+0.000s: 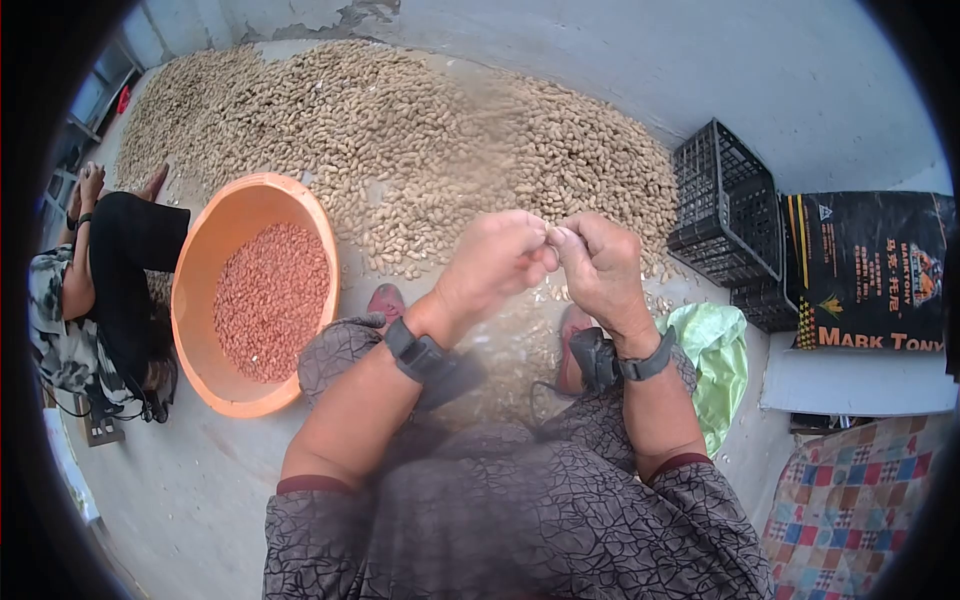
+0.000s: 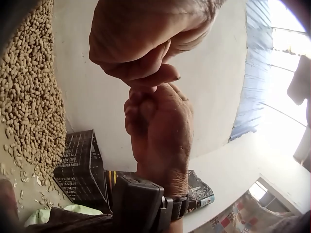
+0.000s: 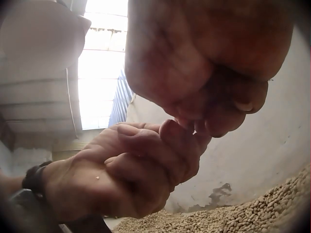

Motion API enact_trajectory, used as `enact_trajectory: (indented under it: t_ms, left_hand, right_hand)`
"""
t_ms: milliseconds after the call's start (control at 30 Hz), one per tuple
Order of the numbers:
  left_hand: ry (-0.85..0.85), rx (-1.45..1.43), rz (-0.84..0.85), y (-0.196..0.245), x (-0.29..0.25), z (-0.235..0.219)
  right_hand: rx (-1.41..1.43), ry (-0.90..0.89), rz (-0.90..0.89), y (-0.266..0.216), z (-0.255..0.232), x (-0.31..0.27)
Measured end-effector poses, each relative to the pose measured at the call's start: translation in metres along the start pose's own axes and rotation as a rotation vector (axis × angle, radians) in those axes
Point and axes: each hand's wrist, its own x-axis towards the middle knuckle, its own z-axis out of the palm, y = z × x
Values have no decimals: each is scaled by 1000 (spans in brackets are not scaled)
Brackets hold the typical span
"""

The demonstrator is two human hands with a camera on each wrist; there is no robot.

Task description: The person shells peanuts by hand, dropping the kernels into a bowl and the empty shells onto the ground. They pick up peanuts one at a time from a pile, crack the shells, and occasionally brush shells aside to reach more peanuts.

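Two hands [image 1: 500,255] [image 1: 605,265], fingers curled, fingertips meeting

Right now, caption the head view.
Left hand touches right hand before heaped unshelled peanuts; orange basin at left holds reddish peanut kernels.

We see a grey floor [image 1: 215,490] under everything. A big heap of peanuts in their shells [image 1: 380,130] lies on it, all across the top of the frame. Left of the middle, a big orange tub [image 1: 205,255] sits on the floor. Near the middle we see two pink shoes [image 1: 386,301], with small pale bits [image 1: 657,300] dropped close by. At the right, a black crate [image 1: 697,185] stands beside the heap. Below it, we find a shiny green sack [image 1: 718,372].
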Motion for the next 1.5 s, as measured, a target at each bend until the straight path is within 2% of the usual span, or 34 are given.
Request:
enact_trajectory:
  t_ms: [267, 433, 800, 933, 1000, 1200, 1500]
  left_hand:
    - [19, 4, 13, -4, 4, -2]
    - [-24, -185, -75, -7, 4, -5]
    - [-12, -169, -52, -5, 2, -1]
    - [-8, -214, -71, -3, 1, -2]
    - [-33, -206, -63, -3, 1, -4]
    - [-33, -186, -49, -2, 1, 0]
    - [-44, -164, -22, -3, 2, 1]
  right_hand:
    - [51, 9, 11, 4, 2, -1]
    - [105, 6, 2, 4, 1, -1]
    - [23, 49, -90, -5, -3, 1]
    - [-40, 0, -106, 1, -5, 0]
    - [-88, 27, -183, -2, -4, 2]
    - [-131, 54, -249, -5, -5, 5]
    - [-126, 49, -273, -4, -5, 3]
